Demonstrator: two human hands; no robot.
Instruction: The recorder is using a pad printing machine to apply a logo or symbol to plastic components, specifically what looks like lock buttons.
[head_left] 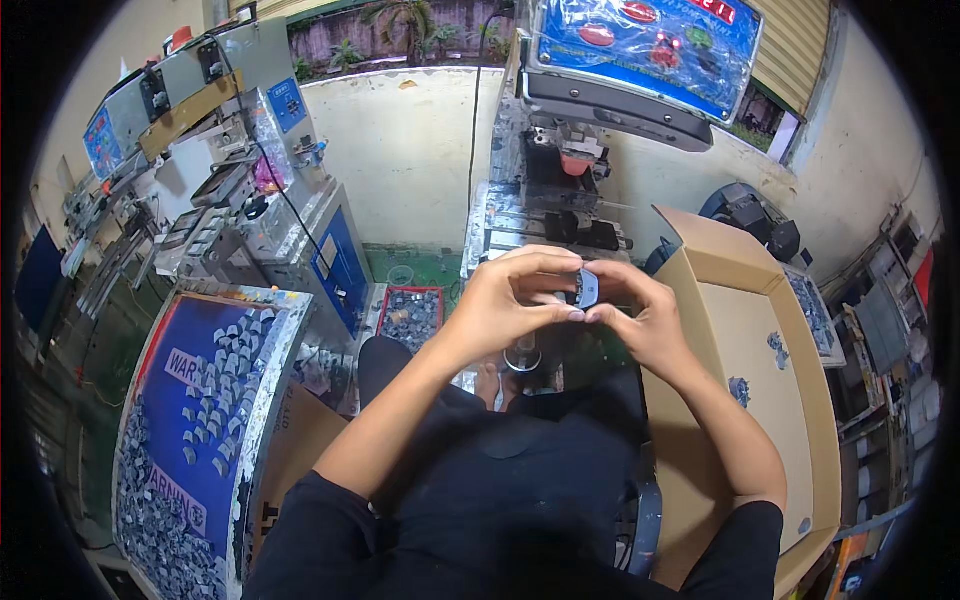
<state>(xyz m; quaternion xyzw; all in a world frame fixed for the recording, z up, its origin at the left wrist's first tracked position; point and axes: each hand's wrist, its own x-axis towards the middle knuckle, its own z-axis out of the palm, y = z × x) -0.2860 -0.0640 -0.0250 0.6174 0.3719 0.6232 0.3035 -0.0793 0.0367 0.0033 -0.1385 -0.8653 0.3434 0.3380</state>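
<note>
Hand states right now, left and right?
Left hand: closed on the small grey piece, thumb below and fingers above.
Right hand: closed on the same piece, also between thumb and fingers.

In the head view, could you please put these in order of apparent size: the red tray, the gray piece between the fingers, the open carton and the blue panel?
1. Carton
2. Blue panel
3. Red tray
4. Gray piece
Apparent size only; nearness to the camera may differ.
</note>
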